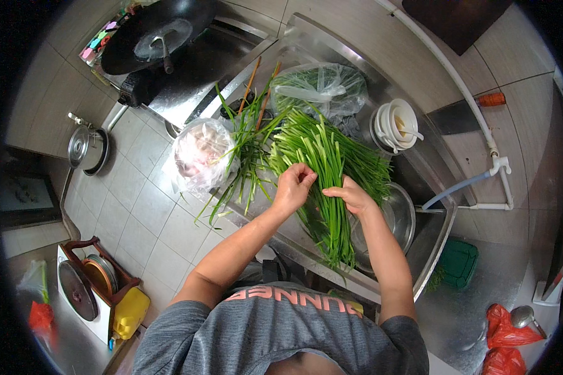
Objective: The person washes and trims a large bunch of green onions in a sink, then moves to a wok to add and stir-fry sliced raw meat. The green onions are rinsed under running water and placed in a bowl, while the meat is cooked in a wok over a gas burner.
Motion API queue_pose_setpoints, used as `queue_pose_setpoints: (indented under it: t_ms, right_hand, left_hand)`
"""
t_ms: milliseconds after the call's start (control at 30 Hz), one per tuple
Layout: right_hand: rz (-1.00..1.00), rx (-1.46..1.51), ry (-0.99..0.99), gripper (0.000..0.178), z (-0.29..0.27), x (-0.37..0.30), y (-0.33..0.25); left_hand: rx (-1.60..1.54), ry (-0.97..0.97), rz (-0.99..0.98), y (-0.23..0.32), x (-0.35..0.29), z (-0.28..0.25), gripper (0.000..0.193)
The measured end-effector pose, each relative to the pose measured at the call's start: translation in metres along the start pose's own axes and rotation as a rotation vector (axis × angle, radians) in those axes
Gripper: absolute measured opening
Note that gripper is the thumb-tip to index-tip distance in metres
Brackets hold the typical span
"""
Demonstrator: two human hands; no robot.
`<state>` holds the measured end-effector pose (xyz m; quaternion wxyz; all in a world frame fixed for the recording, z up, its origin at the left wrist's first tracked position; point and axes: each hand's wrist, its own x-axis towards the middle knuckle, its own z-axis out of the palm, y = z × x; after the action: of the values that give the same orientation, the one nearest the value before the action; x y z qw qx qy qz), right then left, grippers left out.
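Observation:
A bundle of garlic chives [334, 219], long and green with pale cut ends, hangs over the sink's near edge. My right hand [353, 196] is wrapped around the bundle at its middle, thumb across the leaves. Close by on its left, my left hand [296, 186] is closed in a pinch at the bundle's side; whatever lies between its fingertips is too small to make out. Behind both hands lies a larger heap of garlic chives [363, 159]. Loose, straggly leaves [251, 153] are strewn left of the heap, beside a clear plastic bag [203, 153] with pale, pinkish contents.
A bag of greens [319, 87] and stacked white bowls [396, 125] sit beyond the heap. A metal basin [399, 219] stands in the sink [441, 240] at right. A black wok [159, 34] rests on the stove. Pipes [463, 94] run along the wall.

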<state>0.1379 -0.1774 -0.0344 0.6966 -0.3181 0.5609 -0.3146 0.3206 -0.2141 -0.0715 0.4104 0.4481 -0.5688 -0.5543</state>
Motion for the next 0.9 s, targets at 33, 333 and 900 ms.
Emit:
queue_pose_setpoints:
  t_ms: [33, 333, 900]
  right_hand:
    - [-0.006, 0.003, -0.010, 0.049, 0.000, 0.002, 0.000]
    - [0.061, 0.240, -0.006, 0.046, -0.009, 0.004, 0.000]
    - [-0.012, -0.054, 0.081, 0.047, -0.001, 0.007, -0.005]
  left_hand:
    - [-0.045, -0.020, -0.031, 0.000, 0.000, 0.000, 0.012]
    - [-0.562, -0.229, -0.391, 0.020, -0.016, -0.034, 0.006]
    - [-0.412, -0.092, -0.297, 0.028, 0.006, -0.019, 0.010]
